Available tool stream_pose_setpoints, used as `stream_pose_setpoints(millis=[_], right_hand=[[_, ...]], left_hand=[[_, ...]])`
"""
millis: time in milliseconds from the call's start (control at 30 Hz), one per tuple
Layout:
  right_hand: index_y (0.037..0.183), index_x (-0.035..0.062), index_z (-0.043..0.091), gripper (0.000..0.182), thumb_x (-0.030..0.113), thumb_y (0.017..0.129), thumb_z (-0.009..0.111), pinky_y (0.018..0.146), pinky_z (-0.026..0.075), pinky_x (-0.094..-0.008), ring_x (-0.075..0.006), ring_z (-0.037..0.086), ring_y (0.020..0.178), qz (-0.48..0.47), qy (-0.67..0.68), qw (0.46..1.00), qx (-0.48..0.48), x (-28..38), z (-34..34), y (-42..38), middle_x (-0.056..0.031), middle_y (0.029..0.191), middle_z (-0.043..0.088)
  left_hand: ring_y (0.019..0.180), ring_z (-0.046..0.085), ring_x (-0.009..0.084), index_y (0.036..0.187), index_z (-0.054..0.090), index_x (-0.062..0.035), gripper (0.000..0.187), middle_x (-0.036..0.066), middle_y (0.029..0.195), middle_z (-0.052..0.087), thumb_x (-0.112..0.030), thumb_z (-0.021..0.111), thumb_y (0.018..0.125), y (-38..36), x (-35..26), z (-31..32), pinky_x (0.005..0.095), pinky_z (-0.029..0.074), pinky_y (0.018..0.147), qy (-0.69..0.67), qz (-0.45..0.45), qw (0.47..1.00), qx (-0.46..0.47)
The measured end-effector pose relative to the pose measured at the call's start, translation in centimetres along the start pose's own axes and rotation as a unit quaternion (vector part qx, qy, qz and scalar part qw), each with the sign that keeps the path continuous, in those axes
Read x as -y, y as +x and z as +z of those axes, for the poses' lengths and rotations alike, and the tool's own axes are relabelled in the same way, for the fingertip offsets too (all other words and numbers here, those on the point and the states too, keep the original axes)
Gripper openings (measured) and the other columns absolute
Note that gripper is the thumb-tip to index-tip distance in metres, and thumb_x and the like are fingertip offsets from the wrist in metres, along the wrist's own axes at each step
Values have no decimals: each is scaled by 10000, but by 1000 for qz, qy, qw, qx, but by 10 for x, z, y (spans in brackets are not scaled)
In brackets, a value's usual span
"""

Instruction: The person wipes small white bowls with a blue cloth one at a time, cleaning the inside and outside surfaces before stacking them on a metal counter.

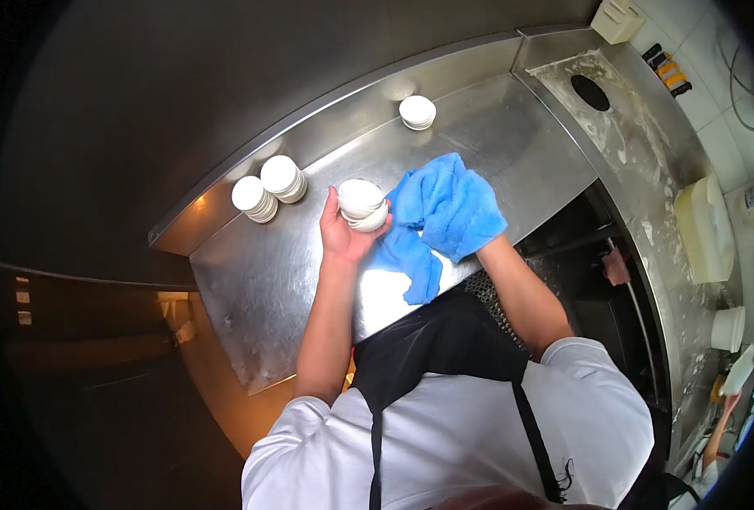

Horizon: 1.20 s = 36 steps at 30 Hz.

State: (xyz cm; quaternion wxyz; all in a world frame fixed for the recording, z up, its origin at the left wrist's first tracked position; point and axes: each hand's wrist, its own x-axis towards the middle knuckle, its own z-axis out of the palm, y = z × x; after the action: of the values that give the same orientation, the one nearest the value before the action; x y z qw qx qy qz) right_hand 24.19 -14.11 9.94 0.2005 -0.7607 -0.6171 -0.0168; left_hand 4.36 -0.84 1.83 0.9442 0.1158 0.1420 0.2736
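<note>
My left hand (pixel 340 236) is closed around a few small white bowls (pixel 361 200) stacked loosely, one tilted against another. A blue towel (pixel 449 204) drapes over my right hand, hiding its fingers, and bunches up just right of the bowls. One end of the towel hangs down toward the steel counter (pixel 266 297). Behind my left hand, two stacks of small white dishes, a nearer stack (pixel 256 201) and a taller one (pixel 284 178), stand by the counter's back ledge. Farther right along the ledge is a shorter dish stack (pixel 418 112).
A raised metal ledge (pixel 343 98) runs along the back. At right is a wet steel surface with a round dark hole (pixel 590 93). A pale plastic container (pixel 705 229) and a white tub (pixel 727 328) stand along the right wall. A dark opening (pixel 581 246) lies beside my right arm.
</note>
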Motion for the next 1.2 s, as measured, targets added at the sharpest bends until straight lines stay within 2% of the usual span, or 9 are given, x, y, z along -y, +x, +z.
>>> stream_pose_setpoints(millis=[100,167,367,433,533,600,733,1133,1200], right_hand=[[925,99,630,252,298,773,654,742,516,-418,-343,622,782,97,326,938,-71,-45,52,-2,-161,933,626],[919,110,634,208,269,788,662,765,508,-384,-322,623,852,29,324,939,-112,-52,66,-5,-149,976,639],[1060,74,597,265,251,863,618,912,456,-350,-277,557,1027,5,-120,993,2,5,-9,9,-125,1092,572],[1034,66,570,214,208,875,582,884,460,-342,-233,541,980,-36,165,985,-28,-27,58,9,-97,1032,540],[1095,57,576,291,170,835,640,895,467,-355,-226,551,1009,-24,603,797,26,-30,89,25,-103,1070,562],[1149,45,601,404,123,774,728,903,486,-372,-262,587,1058,-21,703,705,89,-9,97,33,-130,1127,604],[1191,16,612,514,153,730,795,945,474,-428,-320,582,1162,-60,466,874,120,-7,129,43,-176,1246,609],[1020,18,698,259,142,797,741,898,501,-399,-355,658,995,-52,535,839,90,13,104,60,-176,1056,697],[1021,14,696,262,133,792,744,905,499,-394,-346,659,1004,-101,446,885,88,21,98,58,-176,1051,699]], left_hand=[[1119,578,433,1323,529,-107,660,204,1258,592,-634,450,933,-9,0,5,553,515,855,0,18,1000,-17],[1119,579,431,1311,534,-95,673,201,1251,597,-640,460,925,-10,-1,7,556,514,857,4,9,1000,-6],[1024,631,404,1217,581,-69,666,186,1136,647,-650,471,911,-9,-1,0,536,553,767,54,-35,998,-27],[939,670,366,1149,610,-67,627,174,1023,683,-633,468,920,-10,3,12,521,574,706,71,-55,995,-48],[883,688,365,1174,615,-86,629,164,1022,692,-639,440,930,-2,11,6,517,585,646,100,-72,992,-35],[830,707,315,1175,614,-71,623,160,1011,700,-624,455,938,0,17,12,507,586,614,115,-79,989,-48],[1012,676,295,1254,578,-39,629,165,1159,664,-584,475,958,9,24,15,462,562,872,193,-12,971,-142],[1059,656,281,1223,600,-16,554,156,1154,672,-490,446,979,-5,19,1,441,499,986,31,72,989,-126],[1053,655,280,1222,599,-10,560,158,1152,672,-493,466,970,-3,23,2,437,500,984,84,111,978,-158]])
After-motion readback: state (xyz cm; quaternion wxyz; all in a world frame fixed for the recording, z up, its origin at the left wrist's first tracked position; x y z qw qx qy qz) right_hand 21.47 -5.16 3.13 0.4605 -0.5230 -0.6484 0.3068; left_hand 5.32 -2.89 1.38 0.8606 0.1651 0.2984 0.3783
